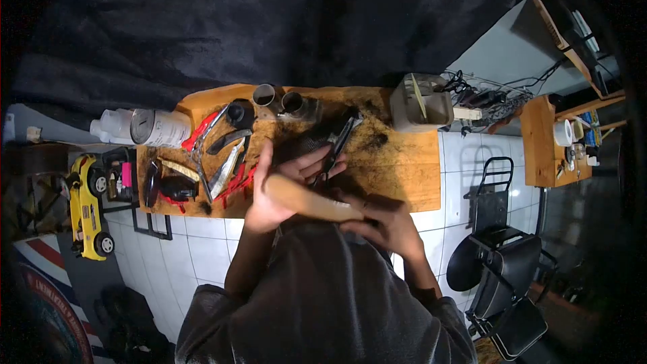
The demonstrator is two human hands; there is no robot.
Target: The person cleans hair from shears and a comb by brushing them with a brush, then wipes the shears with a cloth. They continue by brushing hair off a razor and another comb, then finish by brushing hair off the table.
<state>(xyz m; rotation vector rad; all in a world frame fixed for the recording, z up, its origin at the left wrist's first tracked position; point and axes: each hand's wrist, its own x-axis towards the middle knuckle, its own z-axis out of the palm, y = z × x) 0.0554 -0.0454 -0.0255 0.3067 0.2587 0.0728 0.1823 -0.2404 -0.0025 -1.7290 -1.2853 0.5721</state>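
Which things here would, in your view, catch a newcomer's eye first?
Probably the bright yellow toy-like car at the far left, vivid against darker surroundings. Next, perhaps the tan object near the centre, between the left hand and right hand, then the black chair at right.

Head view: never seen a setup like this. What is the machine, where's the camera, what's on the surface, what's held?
There's no machine: just a person's two bare hands. The single picture comes from a camera worn on the head, looking forward and down, so the dark shirt at the bottom is the wearer's own.

In front is a wooden table scattered with dark clumps that look like hair. Toward its far edge stand two cups; a grey container stands at the right. Red clips and assorted tools lie on the left.

The right hand grips one end of a tan piece, too blurred to identify. The left hand is open, palm behind its other end.
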